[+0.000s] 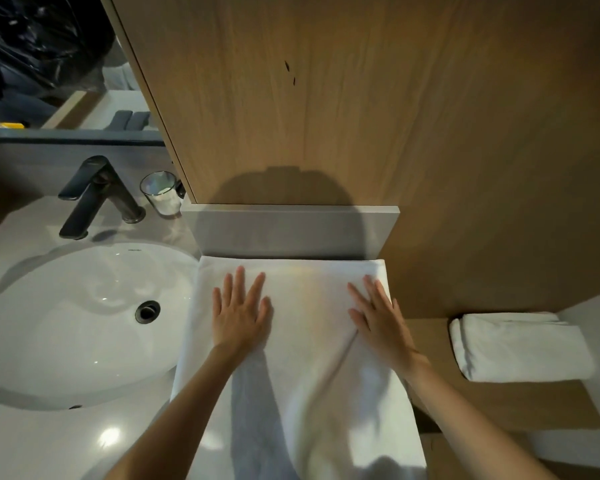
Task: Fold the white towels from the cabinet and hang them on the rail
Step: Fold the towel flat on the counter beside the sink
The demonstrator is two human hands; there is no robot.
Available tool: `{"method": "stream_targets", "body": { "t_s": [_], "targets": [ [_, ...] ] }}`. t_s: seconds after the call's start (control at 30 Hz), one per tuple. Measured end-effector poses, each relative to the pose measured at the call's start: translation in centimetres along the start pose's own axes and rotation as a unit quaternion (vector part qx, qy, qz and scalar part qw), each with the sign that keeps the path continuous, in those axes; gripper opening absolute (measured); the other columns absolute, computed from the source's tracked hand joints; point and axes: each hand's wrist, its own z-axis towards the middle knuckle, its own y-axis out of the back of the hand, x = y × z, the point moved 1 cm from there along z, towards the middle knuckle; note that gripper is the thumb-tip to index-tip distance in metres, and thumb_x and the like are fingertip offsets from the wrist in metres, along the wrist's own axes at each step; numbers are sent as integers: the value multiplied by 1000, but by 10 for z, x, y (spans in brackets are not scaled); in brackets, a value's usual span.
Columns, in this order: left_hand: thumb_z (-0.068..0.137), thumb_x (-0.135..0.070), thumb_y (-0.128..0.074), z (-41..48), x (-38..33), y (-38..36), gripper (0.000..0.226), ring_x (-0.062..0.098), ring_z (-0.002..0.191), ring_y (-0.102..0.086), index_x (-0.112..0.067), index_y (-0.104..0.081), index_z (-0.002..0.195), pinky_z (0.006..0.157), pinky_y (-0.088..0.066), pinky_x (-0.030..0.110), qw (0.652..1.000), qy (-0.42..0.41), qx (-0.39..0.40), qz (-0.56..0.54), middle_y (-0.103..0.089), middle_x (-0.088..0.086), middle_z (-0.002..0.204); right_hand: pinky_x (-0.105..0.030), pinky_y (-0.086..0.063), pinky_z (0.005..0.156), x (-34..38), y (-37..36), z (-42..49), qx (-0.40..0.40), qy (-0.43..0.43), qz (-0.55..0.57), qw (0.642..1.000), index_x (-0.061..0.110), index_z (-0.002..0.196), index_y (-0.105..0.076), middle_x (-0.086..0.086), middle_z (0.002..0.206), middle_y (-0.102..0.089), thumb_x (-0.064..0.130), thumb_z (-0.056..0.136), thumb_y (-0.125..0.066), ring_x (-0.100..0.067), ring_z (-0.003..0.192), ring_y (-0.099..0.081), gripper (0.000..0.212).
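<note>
White terry towel (309,341) lies spread on the pale worktop (32,445) beside the oval white basin (66,323); your left hand (239,317) and right hand (378,320) both press flat on it, fingers straight, gripping nothing; its near end is cut off below, blurred

A white towel (309,344) lies spread on the tabletop (32,445), just right of the oval sink (66,323). The left grip (239,313) and right grip (378,318) press flat on it, fingers straight (a crease runs out from under the right one). A folded towel (520,348) rests on a wooden shelf (499,403) further right. A dark faucet (90,199) and a glass (161,192) stand behind the sink.
</note>
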Motion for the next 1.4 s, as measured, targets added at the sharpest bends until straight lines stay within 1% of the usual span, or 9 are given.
{"method": "stream_targets", "body": {
  "t_s": [0.1,0.23,0.4,0.47,0.7,0.87,1.0,1.23,1.4],
  "targets": [
    [93,-52,3,-11,-5,3,64,26,147,6,-30,-4,153,119,1,47,999,-38,-26,-6,-1,6,161,-47,-25,116,7,11,-14,-61,-2,83,995,20,150,-35,-5,161,-18,31,98,-49,-26,148,-13,55],
    [98,-48,-5,-44,-25,-3,57,28,147,5,-31,-5,153,117,2,47,995,-90,-45,-9,0,2,161,-41,-36,108,10,21,-57,-132,-47,116,983,11,142,-44,-8,144,-41,11,89,-61,-27,128,-33,55],
    [97,-50,-9,-68,-38,-22,55,26,148,1,-39,-13,151,117,1,55,996,-84,-33,-19,-3,-2,161,-35,-40,87,5,12,-100,-83,-180,169,965,14,109,-51,-3,107,-46,22,93,-59,-25,104,-45,20],
    [96,-50,-10,-70,-38,-23,56,22,149,0,-41,-17,150,118,-1,55,997,-64,-34,-14,-7,-4,161,-32,-37,74,5,9,-113,-68,-211,197,955,15,96,-46,-1,95,-47,32,95,-56,-22,90,-49,19],
    [93,-49,-17,-69,-41,-23,56,23,148,-12,-41,-29,147,116,-6,56,998,-50,-45,-12,-20,-3,159,-32,-38,64,11,7,-134,-53,-267,160,949,13,93,-42,-2,81,-56,37,98,-49,-28,78,-56,26],
    [92,-50,-13,-69,-40,-26,57,21,148,-7,-44,-22,148,117,-2,54,998,-51,-38,-1,-13,-5,161,-26,-31,47,17,11,-148,-57,-239,149,958,14,93,-42,3,69,-54,32,102,-41,-13,59,-51,20],
    [92,-51,-10,-69,-38,-24,58,19,149,-2,-44,-19,149,117,1,53,998,-61,-35,0,-8,-6,161,-27,-39,45,7,16,-155,-56,-234,155,958,16,94,-44,0,69,-59,33,102,-42,-15,57,-56,19],
    [93,-51,-7,-69,-37,-20,58,18,149,5,-45,-10,150,117,5,52,997,-71,-16,8,0,-8,161,-39,-55,58,-5,13,-165,-68,-256,156,952,19,99,-43,2,68,-62,44,96,-51,-15,59,-61,27],
    [93,-51,-8,-69,-38,-17,58,18,148,7,-44,-9,150,117,6,52,997,-72,-10,9,2,-8,161,-27,-46,51,14,10,-182,-27,-247,101,963,25,108,-26,6,67,-59,56,95,-39,-11,54,-57,36]
  ]
}}
